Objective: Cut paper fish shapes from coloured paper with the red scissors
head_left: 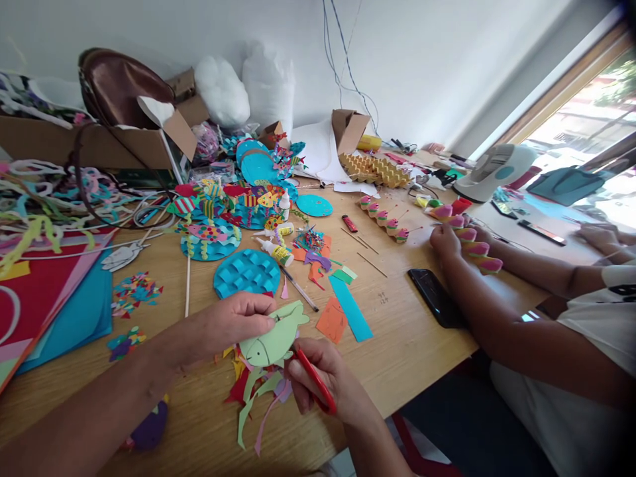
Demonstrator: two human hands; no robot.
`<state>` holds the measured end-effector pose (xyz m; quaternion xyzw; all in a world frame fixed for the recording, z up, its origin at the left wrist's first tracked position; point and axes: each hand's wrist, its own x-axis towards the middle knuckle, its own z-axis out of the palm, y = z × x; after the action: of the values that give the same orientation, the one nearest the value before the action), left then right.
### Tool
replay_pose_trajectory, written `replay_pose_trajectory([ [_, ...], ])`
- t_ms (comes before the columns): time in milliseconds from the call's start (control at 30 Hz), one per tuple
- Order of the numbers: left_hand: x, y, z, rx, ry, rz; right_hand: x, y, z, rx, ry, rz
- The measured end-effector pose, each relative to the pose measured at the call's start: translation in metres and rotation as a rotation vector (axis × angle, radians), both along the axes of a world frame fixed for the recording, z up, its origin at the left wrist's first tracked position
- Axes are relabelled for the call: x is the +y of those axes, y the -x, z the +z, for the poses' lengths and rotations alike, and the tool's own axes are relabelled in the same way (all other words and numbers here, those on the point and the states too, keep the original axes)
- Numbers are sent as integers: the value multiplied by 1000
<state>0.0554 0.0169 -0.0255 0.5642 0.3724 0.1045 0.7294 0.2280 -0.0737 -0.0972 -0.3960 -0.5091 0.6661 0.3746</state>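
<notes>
Between the thumb and fingers of my left hand (243,319) is a light green paper fish (272,338) with a drawn eye and gill line. My right hand (322,377) is closed on red-handled scissors (316,382); their blades are mostly hidden at the fish's lower edge. Green paper strips (248,404) hang or lie just below the fish. Under them a pile of coloured paper scraps (240,385) lies on the table. A blue woven paper disc (247,273) is just beyond my left hand. To the right lie an orange paper piece (332,319) and a blue strip (352,308).
Glue bottles (276,252), a pen (301,289) and a red lighter (349,223) lie mid-table. Coloured paper sheets (64,305) are stacked at left. A black phone (434,298) lies near the right edge, beside a co-worker's hands (447,242) holding pink egg-carton pieces (472,248).
</notes>
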Motion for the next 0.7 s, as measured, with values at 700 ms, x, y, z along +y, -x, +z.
replay_pose_trajectory([
  [700, 5, -2, 2, 49, -8, -58, 3, -4, 5, -27, 0, 13],
])
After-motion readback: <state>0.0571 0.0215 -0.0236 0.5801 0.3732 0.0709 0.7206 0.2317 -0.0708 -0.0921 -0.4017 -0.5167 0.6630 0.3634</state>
